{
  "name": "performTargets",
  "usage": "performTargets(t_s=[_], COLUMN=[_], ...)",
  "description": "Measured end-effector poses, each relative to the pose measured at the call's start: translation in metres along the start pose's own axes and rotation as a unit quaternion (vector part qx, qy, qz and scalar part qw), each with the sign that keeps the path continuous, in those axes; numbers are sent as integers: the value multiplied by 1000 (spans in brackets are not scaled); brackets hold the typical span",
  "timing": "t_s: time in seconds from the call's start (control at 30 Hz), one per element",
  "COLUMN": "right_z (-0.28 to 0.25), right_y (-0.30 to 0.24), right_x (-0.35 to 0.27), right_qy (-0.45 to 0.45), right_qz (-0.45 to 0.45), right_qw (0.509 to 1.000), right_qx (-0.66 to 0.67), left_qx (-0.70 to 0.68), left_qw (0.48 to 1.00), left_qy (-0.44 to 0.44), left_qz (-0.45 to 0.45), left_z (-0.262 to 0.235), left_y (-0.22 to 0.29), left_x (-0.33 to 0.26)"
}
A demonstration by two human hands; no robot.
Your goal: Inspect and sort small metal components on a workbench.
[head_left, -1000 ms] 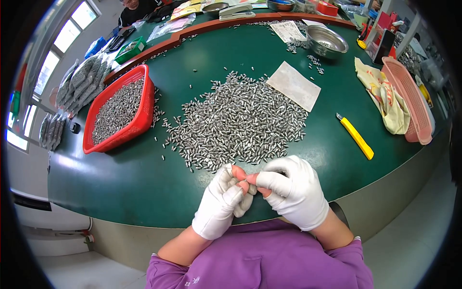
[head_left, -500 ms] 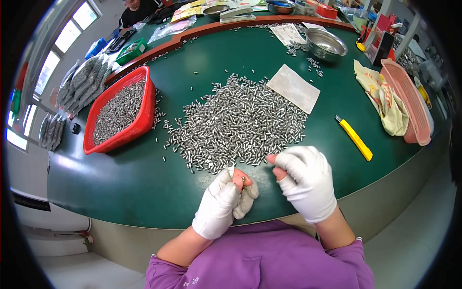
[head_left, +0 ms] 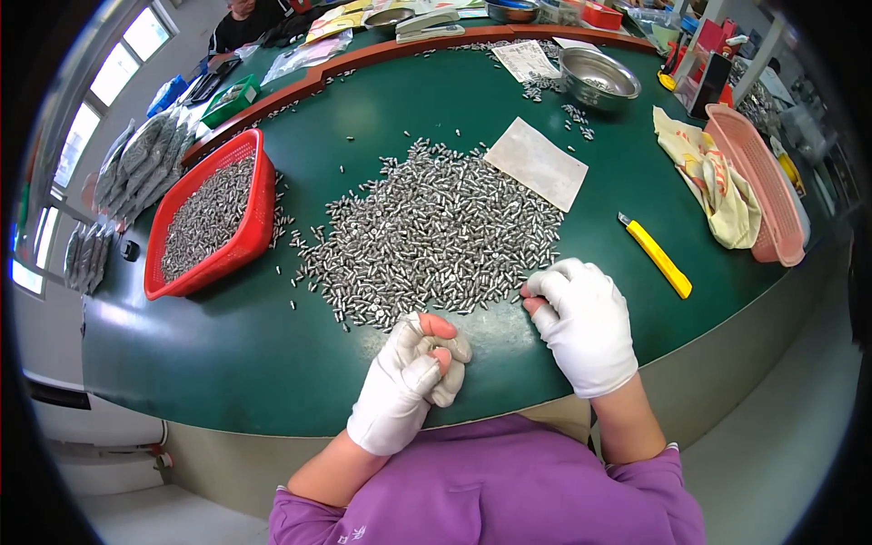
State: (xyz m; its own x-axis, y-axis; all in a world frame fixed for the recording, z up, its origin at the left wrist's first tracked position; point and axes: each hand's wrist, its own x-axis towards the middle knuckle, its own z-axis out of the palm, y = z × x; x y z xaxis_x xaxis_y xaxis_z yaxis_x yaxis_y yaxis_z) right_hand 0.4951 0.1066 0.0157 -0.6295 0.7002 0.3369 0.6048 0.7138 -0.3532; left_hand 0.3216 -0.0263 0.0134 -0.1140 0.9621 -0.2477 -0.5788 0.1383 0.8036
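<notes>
So the left hand (head_left: 406, 383) is being kept curled into a loose fist near the table's front edge, glove fingertips cut off so the bare fingertips (head_left: 437, 327) are poking out; whether anything is being held inside that grip can't really be told from here. The right hand (head_left: 581, 322) is being rested just to the right of it, fingers bent and pressed against the near edge of the big pile of small metal pieces (head_left: 436, 236), so a piece or two is probably being pinched, but the grip is too small to be read for sure. That pile is being spread across the middle of the green table (head_left: 227, 363), with strays scattered around it. Left of the pile, a red basket (head_left: 259, 204) is being filled with more of the same silvery bits. Behind the pile a pale sheet of paper (head_left: 536, 163) is lying flat, and a yellow utility knife (head_left: 658, 256) is being left off to the right, well apart from the hands. Further right a pink basket (head_left: 758, 182) is sitting with a yellowish cloth (head_left: 708, 177) draped beside it, and a steel bowl (head_left: 598, 77) is parked at the far side.
</notes>
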Motion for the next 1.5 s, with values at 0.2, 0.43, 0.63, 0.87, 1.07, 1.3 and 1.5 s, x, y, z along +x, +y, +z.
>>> performTargets(t_s=[0.2,0.43,0.63,0.87,1.07,1.3,1.5], right_z=[-3,7,9,-13,-19,-7,-3], right_y=[-8,-27,-24,1,8,8,-3], right_x=[-2,0,-2,-1,-3,-1,4], right_qy=[-24,-13,-45,65,50,16,-37], right_qz=[0,-103,-122,19,31,-15,-38], right_qw=[988,938,929,976,991,998,997], right_qx=[152,331,345,206,123,67,47], left_qx=[36,74,59,56,65,60,60], left_qw=[999,995,996,996,996,997,997], left_qy=[-10,6,6,5,3,-10,-11], left_qz=[-34,-72,-62,-69,-68,-47,-41], left_z=[1,9,5,5,7,5,5], left_y=[4,7,4,7,9,6,6], left_x=[-3,-4,-5,-5,-5,-2,-3])
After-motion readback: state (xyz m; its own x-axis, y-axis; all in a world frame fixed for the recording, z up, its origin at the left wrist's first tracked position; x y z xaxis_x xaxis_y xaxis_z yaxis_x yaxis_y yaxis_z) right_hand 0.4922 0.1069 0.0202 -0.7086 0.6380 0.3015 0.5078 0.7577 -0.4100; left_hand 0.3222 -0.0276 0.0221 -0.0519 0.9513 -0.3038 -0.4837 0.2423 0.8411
